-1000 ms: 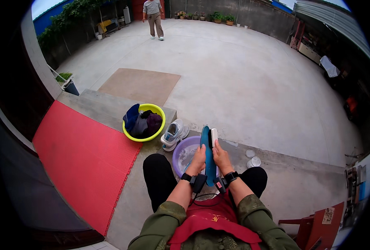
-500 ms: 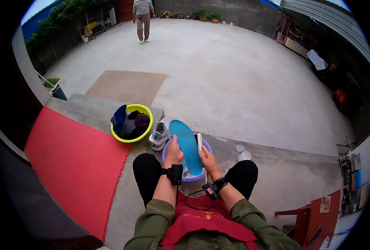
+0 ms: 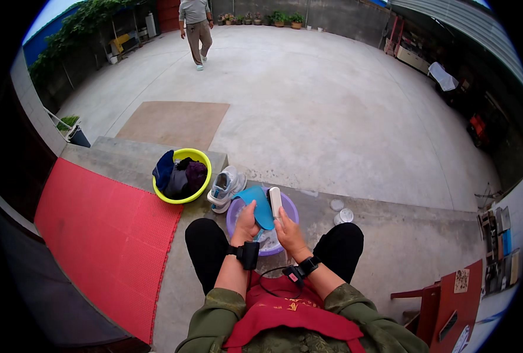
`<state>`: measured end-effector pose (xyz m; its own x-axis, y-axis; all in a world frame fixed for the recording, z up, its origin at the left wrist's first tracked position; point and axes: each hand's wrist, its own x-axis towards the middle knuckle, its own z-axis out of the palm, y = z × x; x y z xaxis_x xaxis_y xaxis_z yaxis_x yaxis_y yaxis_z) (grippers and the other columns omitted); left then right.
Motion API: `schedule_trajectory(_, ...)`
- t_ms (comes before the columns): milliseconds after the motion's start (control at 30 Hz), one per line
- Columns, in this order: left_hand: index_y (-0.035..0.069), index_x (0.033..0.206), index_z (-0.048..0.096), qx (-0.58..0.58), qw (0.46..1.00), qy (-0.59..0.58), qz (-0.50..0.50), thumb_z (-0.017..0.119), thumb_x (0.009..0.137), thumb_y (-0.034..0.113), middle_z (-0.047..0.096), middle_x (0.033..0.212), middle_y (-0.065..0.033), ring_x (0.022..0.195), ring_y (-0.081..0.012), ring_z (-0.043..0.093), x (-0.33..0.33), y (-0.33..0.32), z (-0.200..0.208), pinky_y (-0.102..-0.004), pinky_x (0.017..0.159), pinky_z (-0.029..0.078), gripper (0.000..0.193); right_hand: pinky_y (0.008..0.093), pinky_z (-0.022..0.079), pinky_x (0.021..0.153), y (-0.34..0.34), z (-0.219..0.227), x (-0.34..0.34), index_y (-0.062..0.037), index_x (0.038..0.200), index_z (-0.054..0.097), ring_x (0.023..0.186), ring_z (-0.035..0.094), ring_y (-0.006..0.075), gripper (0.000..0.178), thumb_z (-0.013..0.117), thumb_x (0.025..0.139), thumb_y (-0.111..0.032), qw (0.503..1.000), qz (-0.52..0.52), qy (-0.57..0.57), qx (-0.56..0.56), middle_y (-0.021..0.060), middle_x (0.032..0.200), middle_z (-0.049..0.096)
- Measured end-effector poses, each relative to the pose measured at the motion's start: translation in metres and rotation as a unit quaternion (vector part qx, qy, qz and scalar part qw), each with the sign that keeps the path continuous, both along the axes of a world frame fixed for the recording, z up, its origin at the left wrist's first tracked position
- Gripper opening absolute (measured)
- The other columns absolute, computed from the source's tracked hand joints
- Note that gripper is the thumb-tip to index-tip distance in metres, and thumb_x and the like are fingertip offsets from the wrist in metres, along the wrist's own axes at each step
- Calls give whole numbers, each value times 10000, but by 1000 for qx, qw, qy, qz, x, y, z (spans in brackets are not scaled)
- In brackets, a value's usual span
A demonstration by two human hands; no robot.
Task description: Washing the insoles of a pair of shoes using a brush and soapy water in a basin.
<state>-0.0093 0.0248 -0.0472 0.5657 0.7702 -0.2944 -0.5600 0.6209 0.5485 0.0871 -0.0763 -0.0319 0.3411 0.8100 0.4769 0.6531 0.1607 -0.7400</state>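
Note:
A blue shoe insole is gripped in my left hand, tilted over a purple basin. Whitish suds show in the bottom of the basin. My right hand is closed round a white scrub brush, its dark bristles turned toward the insole. Brush and insole are close together; whether they touch I cannot tell. Just left of the basin stands a pair of white and grey sneakers.
A yellow-green basin of dark clothes stands left of the sneakers, beside a red mat. Right of the purple basin is a white tub. A reddish table stands at the lower right. A person walks in the yard.
The insole has tipped and moved lower over the basin. The brush has turned so its back shows broadly. The person in the yard has stepped nearer.

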Motion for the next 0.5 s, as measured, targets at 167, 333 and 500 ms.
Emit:
schedule_trajectory(167, 16, 1092, 385, 76, 997, 1, 32, 317, 838, 377, 477, 1039, -104, 908, -232, 495, -10, 11, -19, -360, 789, 397, 446, 367, 389, 596, -26, -19, -4, -3, 1130, 372, 661, 480, 358, 393, 463, 756, -79, 992, 94, -52, -62, 211, 718, 489)
schedule_trajectory(333, 20, 1081, 395, 55, 998, 30, 14, 306, 840, 382, 491, 1010, -93, 900, -220, 498, -2, 5, -14, -340, 798, 390, 444, 370, 401, 586, -1, 3, 2, -17, 1127, 380, 665, 497, 348, 389, 465, 753, -83, 996, 71, -59, -2, 204, 727, 511)
schedule_trajectory(500, 14, 1073, 404, 71, 994, 78, -37, 299, 846, 373, 493, 1009, -85, 898, -190, 495, 22, -15, 1, -298, 776, 399, 438, 377, 408, 542, 41, -5, 32, -50, 1109, 402, 644, 512, 359, 356, 454, 762, -105, 997, 5, -16, -79, 206, 704, 523)
